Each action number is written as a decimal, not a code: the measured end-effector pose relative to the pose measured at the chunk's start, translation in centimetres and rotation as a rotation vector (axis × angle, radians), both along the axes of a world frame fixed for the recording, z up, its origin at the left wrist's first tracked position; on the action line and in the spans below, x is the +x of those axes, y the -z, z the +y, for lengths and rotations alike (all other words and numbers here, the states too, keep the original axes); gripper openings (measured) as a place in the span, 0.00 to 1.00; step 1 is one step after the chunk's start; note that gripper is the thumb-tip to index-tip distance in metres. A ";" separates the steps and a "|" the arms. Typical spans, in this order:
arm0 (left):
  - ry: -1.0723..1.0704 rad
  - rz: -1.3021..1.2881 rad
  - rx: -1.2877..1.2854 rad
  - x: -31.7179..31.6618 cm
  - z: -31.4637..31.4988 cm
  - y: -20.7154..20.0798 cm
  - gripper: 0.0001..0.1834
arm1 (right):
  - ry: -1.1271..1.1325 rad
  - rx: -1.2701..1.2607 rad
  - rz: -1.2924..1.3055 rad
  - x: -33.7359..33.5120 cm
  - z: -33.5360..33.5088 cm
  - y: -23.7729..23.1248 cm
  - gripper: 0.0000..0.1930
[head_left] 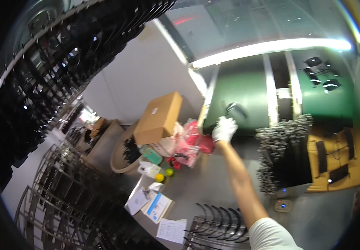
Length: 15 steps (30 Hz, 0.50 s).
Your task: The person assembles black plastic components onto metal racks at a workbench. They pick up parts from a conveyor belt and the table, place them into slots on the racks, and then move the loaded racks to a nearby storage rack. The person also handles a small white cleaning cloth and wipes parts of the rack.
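My right hand (225,129), in a white glove, reaches forward over the near end of a green conveyor belt (242,83). Its fingers are bent together at a glossy black curved part (236,110), which looks pinched at their tips; blur hides the exact contact. The bare forearm rises from a pale sleeve at the lower right. My left hand is out of view. Close to the wrist lie red and pink plastic bags (192,141).
Hanging black parts (63,66) crowd the upper left. An open cardboard box (159,116) stands left of the belt. Papers (171,230) and a rack of black curved strips (219,223) lie nearer. Right are a bristly grey-tipped bundle (282,137), a yellow-brown board (336,158) and a second belt (334,102).
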<state>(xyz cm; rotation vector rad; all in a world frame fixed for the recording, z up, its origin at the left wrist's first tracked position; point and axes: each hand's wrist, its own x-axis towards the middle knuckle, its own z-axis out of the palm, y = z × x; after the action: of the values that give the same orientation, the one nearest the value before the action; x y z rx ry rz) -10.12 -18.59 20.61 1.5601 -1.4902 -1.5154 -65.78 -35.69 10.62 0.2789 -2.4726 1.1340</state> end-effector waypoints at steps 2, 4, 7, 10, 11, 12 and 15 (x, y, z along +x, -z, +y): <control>0.040 0.066 0.000 -1.7 -1.4 -0.2 0.17 | -0.066 -0.224 -0.049 4.2 0.6 -1.6 0.06; 0.017 0.111 0.003 -2.4 -2.3 -0.4 0.18 | -0.314 -0.544 -0.047 14.1 3.0 -3.7 0.08; -0.082 0.240 -0.009 -3.0 -3.4 -0.8 0.18 | -0.930 -0.746 -0.056 27.1 13.8 -8.3 0.18; -0.138 0.609 -0.253 -5.9 -1.0 -0.7 0.11 | -1.488 -0.496 -0.116 33.9 21.5 -7.5 0.24; 0.112 0.756 0.056 -4.4 -4.1 0.7 0.23 | -1.518 -0.379 -0.018 35.7 23.7 -7.5 0.26; 0.346 0.892 0.365 -2.6 -6.8 2.2 0.36 | -1.562 -0.260 0.077 37.3 25.9 -7.7 0.28; 0.291 0.595 -0.002 -1.5 -3.5 2.7 0.25 | -1.478 -0.014 0.159 38.8 29.5 -9.4 0.31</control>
<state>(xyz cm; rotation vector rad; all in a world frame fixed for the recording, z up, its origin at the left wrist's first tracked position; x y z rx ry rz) -11.58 -22.12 17.88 0.7917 -1.3876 -1.9180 -26.97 -6.19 20.05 2.2789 -1.8539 1.4159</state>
